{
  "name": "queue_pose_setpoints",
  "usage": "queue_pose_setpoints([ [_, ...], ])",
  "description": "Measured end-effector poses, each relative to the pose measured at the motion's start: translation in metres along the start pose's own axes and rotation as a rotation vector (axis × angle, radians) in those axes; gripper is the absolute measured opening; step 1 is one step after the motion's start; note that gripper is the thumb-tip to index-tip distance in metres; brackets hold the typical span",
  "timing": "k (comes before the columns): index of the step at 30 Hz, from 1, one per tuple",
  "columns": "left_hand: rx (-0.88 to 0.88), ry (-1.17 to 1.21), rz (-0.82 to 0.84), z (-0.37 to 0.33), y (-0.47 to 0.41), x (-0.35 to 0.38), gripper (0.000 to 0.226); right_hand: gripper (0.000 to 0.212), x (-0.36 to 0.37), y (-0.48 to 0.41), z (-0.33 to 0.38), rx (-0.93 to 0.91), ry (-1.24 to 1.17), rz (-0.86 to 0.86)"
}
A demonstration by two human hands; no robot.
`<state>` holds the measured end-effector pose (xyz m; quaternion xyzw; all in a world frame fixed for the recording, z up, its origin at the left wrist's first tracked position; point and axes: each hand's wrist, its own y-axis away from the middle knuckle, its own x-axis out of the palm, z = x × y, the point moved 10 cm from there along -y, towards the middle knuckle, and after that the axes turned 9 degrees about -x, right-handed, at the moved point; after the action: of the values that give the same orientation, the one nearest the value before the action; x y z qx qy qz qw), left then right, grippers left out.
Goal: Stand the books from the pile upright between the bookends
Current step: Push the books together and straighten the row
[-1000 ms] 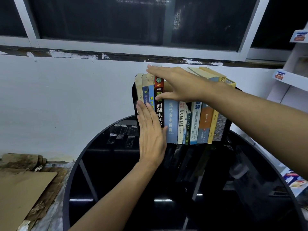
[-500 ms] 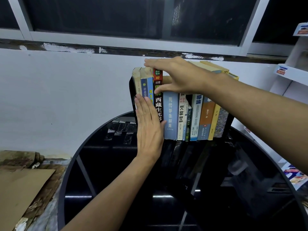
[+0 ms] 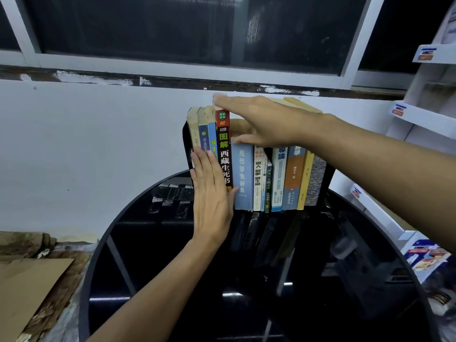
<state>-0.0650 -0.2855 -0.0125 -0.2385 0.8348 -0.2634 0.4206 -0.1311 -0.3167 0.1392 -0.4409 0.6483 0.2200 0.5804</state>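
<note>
Books (image 3: 256,174) stand upright at frame centre, between two bookends (image 3: 185,144), on a round table (image 3: 246,280). Cardboard (image 3: 27,287) lies lower left; shelves (image 3: 424,119) stand right.

Legible text, row of upright books:

- Red-and-black spine (image 3: 224,146): "02", then "图解 西藏生死书".
- Pale blue spine (image 3: 243,176), at 3 o'clock of it: "现代学生辞典".
- White-and-blue spine (image 3: 279,180), further toward 3 o'clock: "UNDERSTANDING BUSINESS".

Remaining spines: not legible.

White wall (image 3: 98,144) under dark windows (image 3: 138,25) (glossy black table (image 3: 320,280)).
</note>
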Motion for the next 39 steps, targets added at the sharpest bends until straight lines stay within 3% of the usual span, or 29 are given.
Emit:
queue_pose_setpoints([
  [5,0.085,-0.036,-0.005,-0.010,0.001,0.001,0.101,0.106,0.007,0.009,-0.003,0.019,-0.030,0.056],
  [23,0.068,-0.119,-0.036,-0.005,-0.002,0.010,0.108,0.105,0.008,0.008,-0.002,0.051,-0.061,0.026],
  [25,0.079,-0.113,-0.040,-0.006,-0.002,0.008,0.108,0.093,0.004,0.014,0.000,0.069,-0.020,0.014],
  [29,0.098,-0.118,-0.058,-0.007,-0.002,0.007,0.106,0.050,0.000,0.018,0.012,-0.034,0.141,0.025],
  [34,0.096,-0.133,-0.058,-0.006,-0.002,0.008,0.106,0.048,0.002,0.014,0.013,-0.056,0.142,0.117],
  [39,0.083,-0.132,-0.053,-0.005,-0.003,0.009,0.105,0.047,-0.004,0.013,0.006,-0.038,0.086,0.083],
])
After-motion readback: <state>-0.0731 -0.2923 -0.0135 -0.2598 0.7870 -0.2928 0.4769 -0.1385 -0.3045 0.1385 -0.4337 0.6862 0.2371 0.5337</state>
